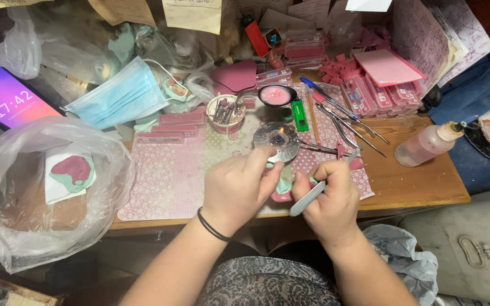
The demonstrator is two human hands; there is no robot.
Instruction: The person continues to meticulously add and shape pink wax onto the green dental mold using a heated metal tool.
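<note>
A crumpled clear plastic bag (41, 192) sits at the far left, holding a white slab with a pink-and-green moulded piece (72, 173). Behind it lies a lit smartphone (4, 99), then a pleated blue paper face mask (121, 96). A pink floral-patterned mat (171, 175) covers the wooden desk (409, 181).

The left hand (238, 190), with a black band at the wrist, is curled, its fingertips pinching a small pale green and pink wax piece (282, 187) just in front of a round metal burner with a small flame (277, 140). The right hand (327, 198) is closed around a slim, flat metal spatula tool (313, 195), which slants up toward the right. The two hands nearly touch over the front edge of the mat.

Behind the burner stand a small cup of rotary burs (226, 111), a black bowl of pink material (277, 95) and a green lighter (299, 115). Thin metal instruments (350, 127) lie to the right, beside stacked pink wax sheets (387, 68). A translucent plastic squeeze bottle (426, 145) lies at the desk's right end.
</note>
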